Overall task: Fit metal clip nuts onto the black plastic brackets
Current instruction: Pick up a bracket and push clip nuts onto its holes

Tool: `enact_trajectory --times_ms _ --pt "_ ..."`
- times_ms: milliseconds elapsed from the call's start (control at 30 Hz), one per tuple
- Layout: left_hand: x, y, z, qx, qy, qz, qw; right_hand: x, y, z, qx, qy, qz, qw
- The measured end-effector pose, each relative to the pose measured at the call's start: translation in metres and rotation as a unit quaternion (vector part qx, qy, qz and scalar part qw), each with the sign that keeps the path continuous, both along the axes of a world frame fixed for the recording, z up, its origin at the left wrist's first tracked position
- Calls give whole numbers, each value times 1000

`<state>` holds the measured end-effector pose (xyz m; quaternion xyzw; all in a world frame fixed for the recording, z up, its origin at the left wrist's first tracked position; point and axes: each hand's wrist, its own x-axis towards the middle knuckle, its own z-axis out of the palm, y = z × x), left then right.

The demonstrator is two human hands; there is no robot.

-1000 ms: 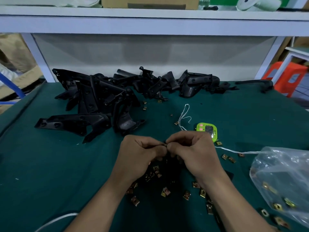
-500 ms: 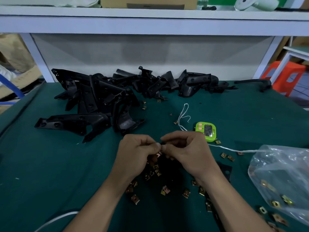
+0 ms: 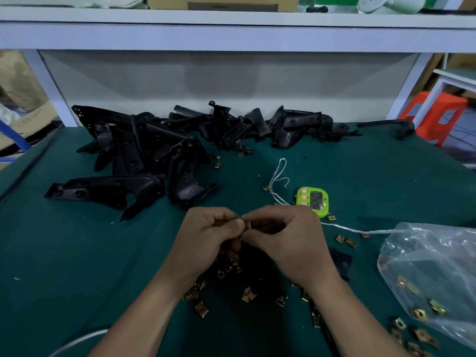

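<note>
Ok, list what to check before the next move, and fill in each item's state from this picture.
1. Grip on clip nut: ok, pinched between left hand and right hand.
2. Seating of clip nut on bracket: cannot tell, the hands hide most of it.
3. Reach to spare clips: ok, loose on the cloth below the wrists.
4. More brackets waiting: ok, pile at the back left.
5. Mouth of bag open for refills: cannot tell.

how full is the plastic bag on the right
Nearly empty, as far as shown: the plastic bag lies slumped, only a few clip nuts showing through it; its right side is off-frame.
</note>
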<state>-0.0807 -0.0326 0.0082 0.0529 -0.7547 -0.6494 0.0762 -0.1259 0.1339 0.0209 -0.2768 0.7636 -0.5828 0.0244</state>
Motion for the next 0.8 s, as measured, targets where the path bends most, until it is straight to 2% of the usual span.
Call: enact_trajectory --times_ms 100,200,367,467,567,667,800 --pt "-1 -7 0 16 -1 68 998 -5 8 0 -7 30 -60 998" --pt "-2 -20 -1 57 19 146 988 -12 20 0 36 87 -161 982" --pt "-3 -10 -3 51 14 133 990 -14 17 -6 221 133 -226 940" --pt "-3 -12 -4 36 10 138 990 -15 26 0 318 114 -214 916" --pt "-3 -13 -5 27 13 136 990 -12 31 0 429 64 -133 891" --pt "-3 -12 -5 22 10 130 991 -10 25 -4 424 37 -84 901" --pt "-2 -8 -6 44 -1 107 993 -12 24 -10 379 27 -105 919"
